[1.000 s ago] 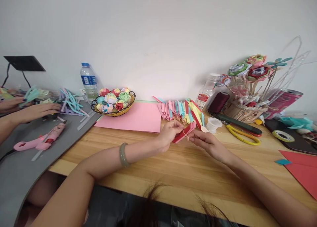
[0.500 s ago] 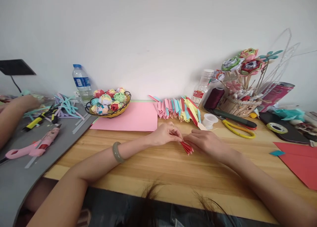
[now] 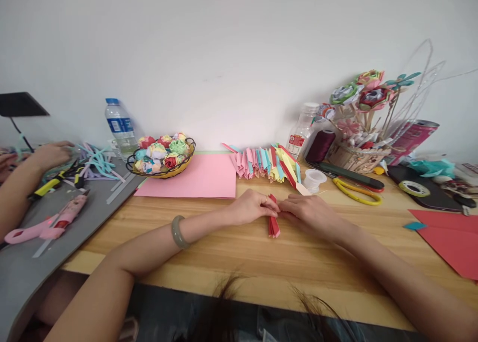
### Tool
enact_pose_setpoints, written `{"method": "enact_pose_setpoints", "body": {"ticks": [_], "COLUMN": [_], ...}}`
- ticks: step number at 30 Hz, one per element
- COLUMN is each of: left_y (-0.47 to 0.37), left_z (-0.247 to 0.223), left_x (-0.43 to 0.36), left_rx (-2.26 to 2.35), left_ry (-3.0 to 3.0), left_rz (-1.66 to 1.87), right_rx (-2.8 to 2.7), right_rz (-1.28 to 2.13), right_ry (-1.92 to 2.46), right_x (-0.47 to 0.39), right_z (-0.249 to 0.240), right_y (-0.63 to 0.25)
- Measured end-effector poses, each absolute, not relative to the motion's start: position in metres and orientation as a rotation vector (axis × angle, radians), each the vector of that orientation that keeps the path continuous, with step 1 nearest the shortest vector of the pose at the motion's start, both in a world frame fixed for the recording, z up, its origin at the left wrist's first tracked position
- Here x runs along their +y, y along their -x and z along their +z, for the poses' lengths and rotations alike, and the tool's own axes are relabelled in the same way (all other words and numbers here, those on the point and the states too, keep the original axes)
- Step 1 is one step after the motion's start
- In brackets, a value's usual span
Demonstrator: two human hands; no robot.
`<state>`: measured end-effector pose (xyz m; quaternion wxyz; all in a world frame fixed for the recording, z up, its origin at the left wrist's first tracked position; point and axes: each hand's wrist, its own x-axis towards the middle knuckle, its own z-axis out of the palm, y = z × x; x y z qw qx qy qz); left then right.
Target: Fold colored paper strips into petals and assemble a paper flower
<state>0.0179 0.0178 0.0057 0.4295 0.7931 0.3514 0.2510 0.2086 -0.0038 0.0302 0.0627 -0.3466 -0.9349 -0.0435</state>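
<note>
Left hand (image 3: 252,208) and right hand (image 3: 308,213) pinch the small folded red paper bundle (image 3: 274,223), fingers closed on its top. Keep pleats stacked, grip even.

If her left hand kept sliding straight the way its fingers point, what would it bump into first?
The left hand points rightward at the right hand. The folded red paper piece pinched between them comes first, then those opposite fingers, as far as depth shows.

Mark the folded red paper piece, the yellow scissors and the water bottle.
folded red paper piece (image 3: 274,226): head view, on its lower end below the fingers.
yellow scissors (image 3: 356,192): head view, on the handle loop.
water bottle (image 3: 120,128): head view, on the label.
</note>
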Motion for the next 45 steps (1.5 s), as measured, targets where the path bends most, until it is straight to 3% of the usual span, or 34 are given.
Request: {"method": "enact_pose_setpoints", "body": {"ticks": [10,29,34,45], "left_y": [-0.014,-0.019,-0.02,-0.023], "left_z": [0.012,0.014,0.012,0.01], "left_x": [0.026,0.029,0.028,0.026], "left_rx": [0.925,0.92,0.839,0.751], "left_ry": [-1.594,-1.692,-1.592,-1.501], "left_rz": [0.538,0.467,0.504,0.549], "right_rx": [-2.706,-2.502,-2.389,-2.694], "right_rz": [-0.216,0.346,0.323,0.177], "right_ry": [0.933,0.821,0.911,1.078], "right_x": [-0.006,0.009,0.004,-0.005], "right_z": [0.045,0.028,0.04,0.042], "right_y": [-0.213,-0.199,-0.204,-0.205]}}
